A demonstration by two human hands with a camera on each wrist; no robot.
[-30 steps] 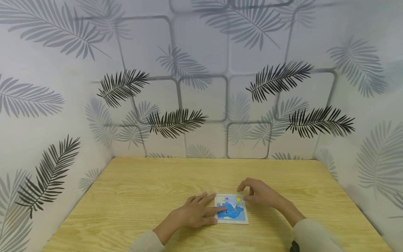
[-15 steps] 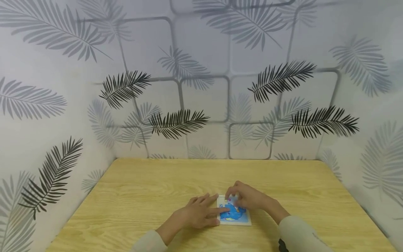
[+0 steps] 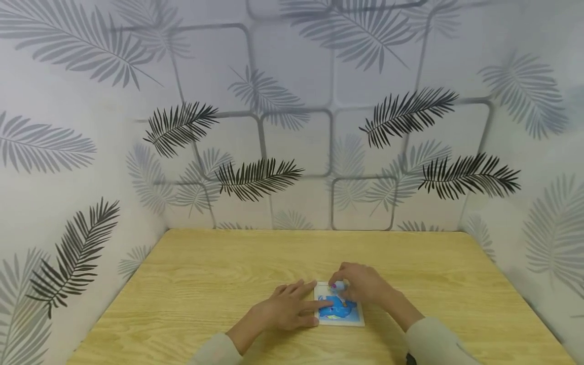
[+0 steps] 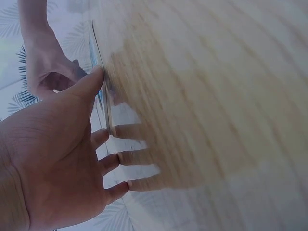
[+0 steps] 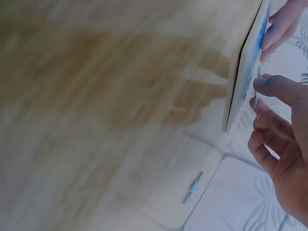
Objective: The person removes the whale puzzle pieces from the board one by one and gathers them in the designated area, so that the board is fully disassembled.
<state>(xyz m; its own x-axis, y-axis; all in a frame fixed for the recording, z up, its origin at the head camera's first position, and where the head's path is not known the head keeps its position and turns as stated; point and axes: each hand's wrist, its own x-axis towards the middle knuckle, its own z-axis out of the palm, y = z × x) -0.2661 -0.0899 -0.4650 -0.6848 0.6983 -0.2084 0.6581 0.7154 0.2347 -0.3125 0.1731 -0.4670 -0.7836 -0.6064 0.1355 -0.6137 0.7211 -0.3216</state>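
Observation:
A small square jigsaw puzzle (image 3: 341, 319) with a blue dolphin picture and a white border lies on the wooden table. My left hand (image 3: 288, 309) rests at its left side, with the index finger stretched over the dolphin and the other fingertips along the border. Over the top right part, my right hand (image 3: 365, 285) pinches a light blue puzzle piece (image 3: 338, 286) between thumb and fingers. In the right wrist view that piece (image 5: 256, 98) shows as a thin edge, raised off the board (image 5: 238, 91). My right hand covers the board's upper right corner.
The wooden table (image 3: 228, 268) extends around the puzzle on all sides. Behind it stands a pale wall (image 3: 296, 192) with a feather pattern, and similar panels rise left and right. The tabletop is glossy and mirrors the hands in the wrist views.
My right hand has come left from beside the puzzle to its upper right part, and a piece there is now lifted and tilted in its fingers. My left hand stays in place.

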